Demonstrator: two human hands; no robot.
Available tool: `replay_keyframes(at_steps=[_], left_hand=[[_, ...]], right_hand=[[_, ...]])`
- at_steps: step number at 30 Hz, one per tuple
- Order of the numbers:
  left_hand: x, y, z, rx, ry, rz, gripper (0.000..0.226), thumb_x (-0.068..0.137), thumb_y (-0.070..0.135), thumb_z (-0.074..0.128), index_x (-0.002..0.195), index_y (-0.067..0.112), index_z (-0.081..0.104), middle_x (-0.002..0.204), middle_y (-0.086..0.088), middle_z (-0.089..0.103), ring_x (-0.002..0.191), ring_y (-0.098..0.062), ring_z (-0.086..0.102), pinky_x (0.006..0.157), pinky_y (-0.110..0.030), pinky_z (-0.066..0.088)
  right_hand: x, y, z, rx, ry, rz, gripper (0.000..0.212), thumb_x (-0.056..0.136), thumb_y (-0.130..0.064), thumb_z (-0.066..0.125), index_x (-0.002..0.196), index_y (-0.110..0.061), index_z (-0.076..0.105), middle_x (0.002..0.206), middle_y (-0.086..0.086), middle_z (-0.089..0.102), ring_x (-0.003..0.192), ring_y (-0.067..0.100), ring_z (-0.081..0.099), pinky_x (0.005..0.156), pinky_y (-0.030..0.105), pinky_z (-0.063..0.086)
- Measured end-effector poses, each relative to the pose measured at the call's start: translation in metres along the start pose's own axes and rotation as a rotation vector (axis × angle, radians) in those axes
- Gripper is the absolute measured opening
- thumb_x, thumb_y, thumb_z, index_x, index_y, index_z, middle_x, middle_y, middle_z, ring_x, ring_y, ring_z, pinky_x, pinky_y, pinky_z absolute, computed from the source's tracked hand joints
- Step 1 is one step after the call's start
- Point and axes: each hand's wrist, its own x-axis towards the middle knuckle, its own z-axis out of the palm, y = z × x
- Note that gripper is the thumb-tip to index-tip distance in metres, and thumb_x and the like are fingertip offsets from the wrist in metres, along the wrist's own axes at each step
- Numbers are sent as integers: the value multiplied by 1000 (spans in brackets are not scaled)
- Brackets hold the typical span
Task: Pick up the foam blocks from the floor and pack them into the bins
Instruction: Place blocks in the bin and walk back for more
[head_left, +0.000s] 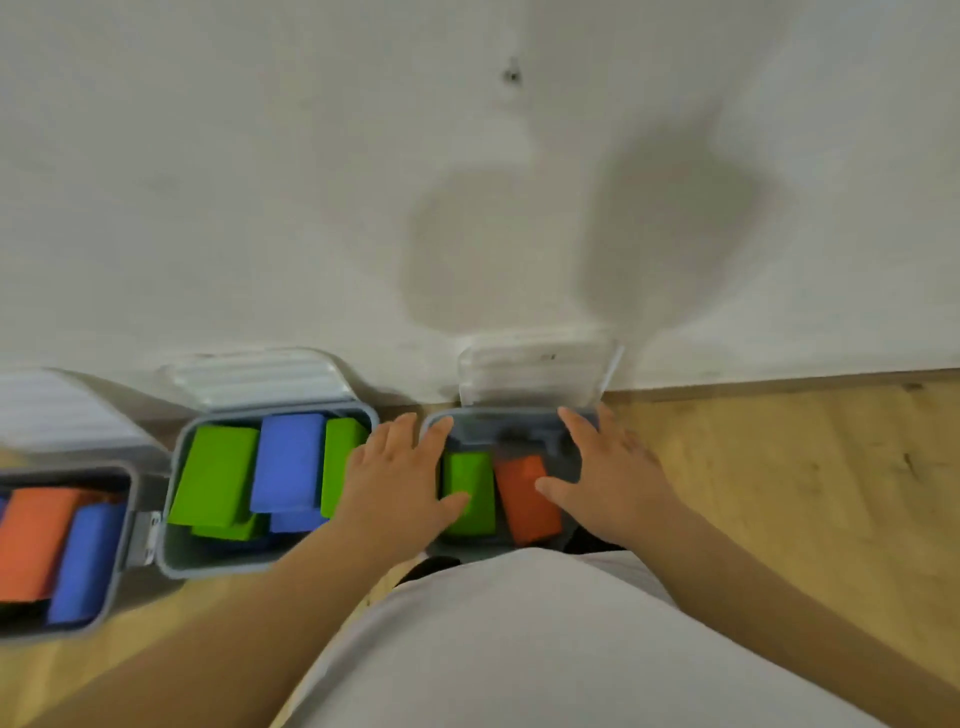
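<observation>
Three grey bins stand in a row along the wall. The right bin (511, 415) holds a green foam block (475, 480) and an orange foam block (522, 506). My left hand (395, 478) lies flat over that bin's left rim, thumb on the green block. My right hand (608, 478) lies flat over the right rim, its thumb touching the orange block. Both hands have straight fingers and grip nothing. The middle bin (218, 564) is packed with green and blue blocks (288, 462). The left bin (111, 582) holds orange and blue blocks.
Each bin's clear lid (535, 371) is flipped up against the white wall (467, 182). Wooden floor (805, 493) stretches to the right of the bins. My white shirt fills the lower middle and hides the floor there.
</observation>
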Motion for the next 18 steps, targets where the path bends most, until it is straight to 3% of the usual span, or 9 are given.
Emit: replay_keyframes(at_steps=[4,9,13,18], left_hand=[[-7,2,-23,2,35,-34,89,90,70,50,161,38,7,166,-6,15,152,-30,15,121,-49,22],[-15,31,-27,-13,98,-92,89,90,71,49,161,37,7,166,-7,16,152,-31,16,121,-49,24],[-25,67,-5,-59,101,-210,90,88,72,51,161,37,10,166,-6,17,151,-29,19,120,-47,24],[-59,129,37,-243,112,-442,95,85,73,56,161,37,12,166,-5,18,152,-28,19,122,-46,24]], right_hand=[[-9,12,-15,45,47,7,99,78,-82,51,158,-45,5,171,2,7,155,31,15,123,51,25],[-8,34,-43,-21,30,-43,93,85,-74,55,160,-35,16,168,5,17,151,31,24,120,48,31],[1,61,-65,-125,-44,-150,89,91,-67,55,162,-35,12,170,5,9,154,32,16,121,49,28],[10,97,-85,-328,-158,-339,94,89,-70,56,162,-36,8,169,6,11,153,33,19,119,50,30]])
